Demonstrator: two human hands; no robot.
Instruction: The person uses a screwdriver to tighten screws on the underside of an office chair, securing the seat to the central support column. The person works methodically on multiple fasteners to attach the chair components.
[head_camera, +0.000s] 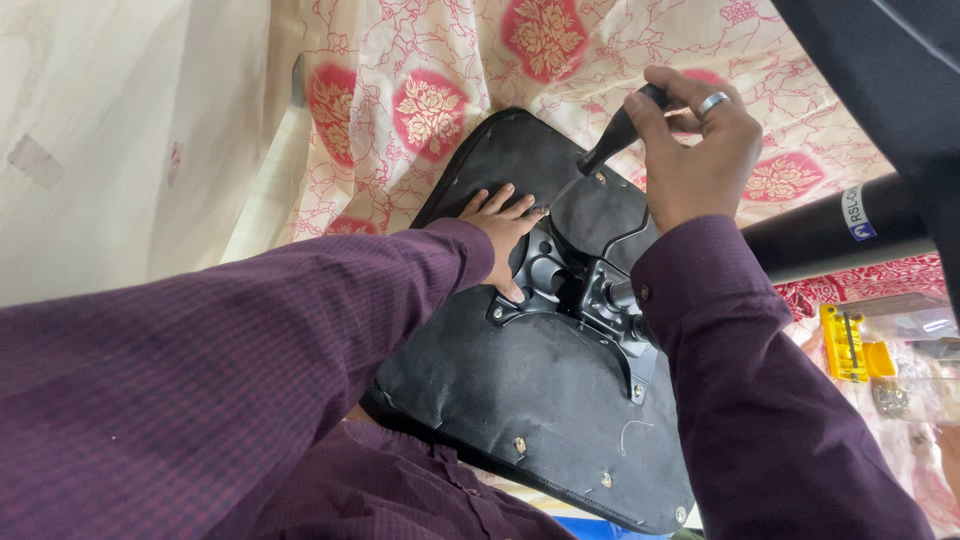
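Note:
A black chair seat (530, 390) lies upside down on a flowered cloth, its black metal bracket (575, 285) bolted at the middle. My left hand (502, 228) presses flat on the seat's underside, fingers spread, just beside the bracket's upper corner. My right hand (700, 150), with a ring on one finger, grips the black handle of a screwdriver (612, 140). The thin shaft slants down to a screw near my left fingertips. Both arms wear dark purple sleeves.
A cream cloth with red flower patches (430, 110) covers the surface. A black cylinder with a small label (830, 235) lies at the right under a dark chair part (890, 60). A yellow tool (850, 345) and small metal parts (890, 395) lie at the right edge.

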